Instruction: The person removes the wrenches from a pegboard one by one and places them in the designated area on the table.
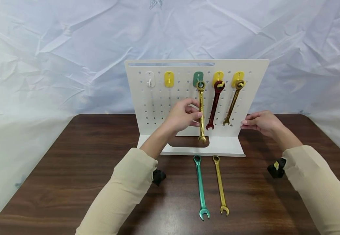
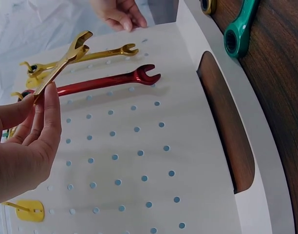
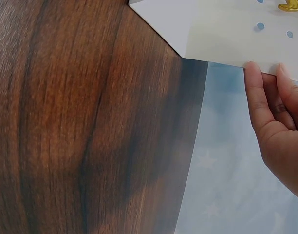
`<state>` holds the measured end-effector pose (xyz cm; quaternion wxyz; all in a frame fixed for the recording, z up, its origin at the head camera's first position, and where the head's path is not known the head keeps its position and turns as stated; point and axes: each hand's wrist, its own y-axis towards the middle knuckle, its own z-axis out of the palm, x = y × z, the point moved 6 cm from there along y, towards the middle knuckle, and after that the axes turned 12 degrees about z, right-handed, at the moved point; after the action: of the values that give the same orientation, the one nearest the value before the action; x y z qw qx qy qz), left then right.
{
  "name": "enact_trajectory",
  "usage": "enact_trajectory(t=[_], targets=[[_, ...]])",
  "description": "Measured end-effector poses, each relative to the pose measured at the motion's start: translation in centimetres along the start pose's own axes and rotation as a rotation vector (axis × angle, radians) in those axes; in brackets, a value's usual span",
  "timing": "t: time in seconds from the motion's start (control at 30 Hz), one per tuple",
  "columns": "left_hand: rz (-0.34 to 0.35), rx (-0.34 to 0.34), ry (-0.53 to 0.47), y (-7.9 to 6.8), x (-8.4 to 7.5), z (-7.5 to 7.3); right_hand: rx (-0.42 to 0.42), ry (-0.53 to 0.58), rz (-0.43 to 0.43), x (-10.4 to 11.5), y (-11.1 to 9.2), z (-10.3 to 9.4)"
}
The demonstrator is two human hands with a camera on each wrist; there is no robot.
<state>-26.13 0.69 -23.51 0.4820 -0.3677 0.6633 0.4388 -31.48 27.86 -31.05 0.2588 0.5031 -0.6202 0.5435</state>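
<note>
My left hand (image 1: 181, 115) pinches a gold combination wrench (image 1: 201, 101) by its shaft, between thumb and fingers. That wrench stands nearly upright, ring end up at the green hook (image 1: 198, 77), open end down; in the left wrist view its open end (image 2: 80, 43) tilts away from the board. My right hand (image 1: 262, 122) grips the right edge of the white pegboard (image 1: 247, 94), fingertips (image 3: 252, 68) right at the edge. Beside the held wrench, a dark red wrench (image 1: 214, 106) and another gold wrench (image 1: 232, 106) hang from yellow hooks.
A white hook (image 1: 150, 80) and a yellow hook (image 1: 169, 80) on the board's left carry nothing. On the brown table (image 1: 93, 169), a green wrench (image 1: 200, 186) and a gold wrench (image 1: 220, 184) lie before the board's base (image 1: 225, 145). A pale cloth hangs behind.
</note>
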Motion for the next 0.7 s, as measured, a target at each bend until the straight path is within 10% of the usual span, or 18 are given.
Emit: enact_trajectory(t=[0.7], targets=[[-0.005, -0.003, -0.043, -0.6, -1.2, 0.1, -0.001, -0.002, 0.007, 0.0, 0.0, 0.1]])
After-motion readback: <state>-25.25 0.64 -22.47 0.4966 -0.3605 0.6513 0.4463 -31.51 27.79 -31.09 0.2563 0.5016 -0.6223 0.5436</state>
